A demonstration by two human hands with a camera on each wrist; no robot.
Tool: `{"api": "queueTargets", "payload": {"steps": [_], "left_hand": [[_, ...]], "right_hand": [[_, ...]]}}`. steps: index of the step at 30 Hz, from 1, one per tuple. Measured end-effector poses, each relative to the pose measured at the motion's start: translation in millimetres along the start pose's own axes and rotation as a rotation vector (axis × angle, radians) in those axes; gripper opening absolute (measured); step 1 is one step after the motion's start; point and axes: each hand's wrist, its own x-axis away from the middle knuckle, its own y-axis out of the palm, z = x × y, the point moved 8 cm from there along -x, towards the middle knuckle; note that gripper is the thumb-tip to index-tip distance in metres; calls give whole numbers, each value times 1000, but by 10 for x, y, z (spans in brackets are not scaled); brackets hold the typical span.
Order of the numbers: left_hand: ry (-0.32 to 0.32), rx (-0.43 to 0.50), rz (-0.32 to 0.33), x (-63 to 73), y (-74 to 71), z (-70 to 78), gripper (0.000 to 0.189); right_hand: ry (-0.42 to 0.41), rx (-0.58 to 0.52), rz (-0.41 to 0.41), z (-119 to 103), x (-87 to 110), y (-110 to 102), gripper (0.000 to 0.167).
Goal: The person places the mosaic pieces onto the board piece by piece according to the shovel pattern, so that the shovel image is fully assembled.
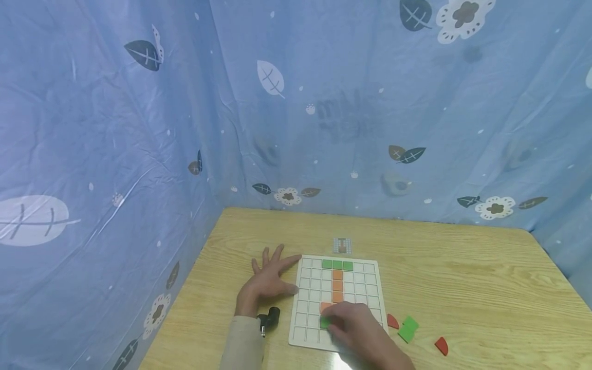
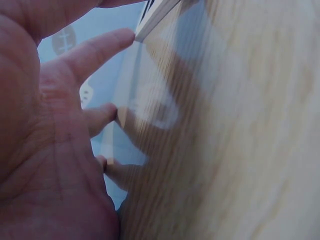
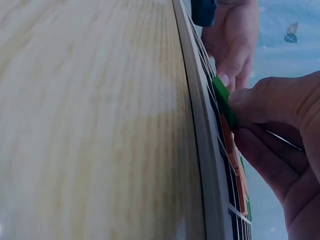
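Note:
A white grid board (image 1: 304, 336) lies flat on the table. My right hand (image 1: 363, 329) pinches a green square tile (image 3: 223, 100) between thumb and fingers, low over the near part of the board; in the right wrist view the tile is tilted. Green tiles (image 1: 337, 265) fill three cells of the far row, with a column of orange tiles (image 1: 337, 285) running toward me from the middle one. Another orange tile (image 1: 326, 307) sits beside my right fingers, which partly cover that area. Fingers spread, my left hand (image 1: 268, 282) touches the board's left edge with thumb and index finger.
A small picture card (image 1: 342, 245) lies beyond the board's far edge. To the right are loose green tiles (image 1: 408, 330), a red quarter-round piece (image 1: 392, 321) and a second red piece (image 1: 441, 346). A blue patterned curtain (image 1: 296, 128) hangs around the wooden table (image 1: 462, 277).

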Motion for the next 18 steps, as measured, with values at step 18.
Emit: {"api": "queueTargets", "payload": {"steps": [18], "left_hand": [[2, 17, 2, 5, -1, 3, 89]], "right_hand": [[26, -119, 25, 10, 2, 13, 28]]}}
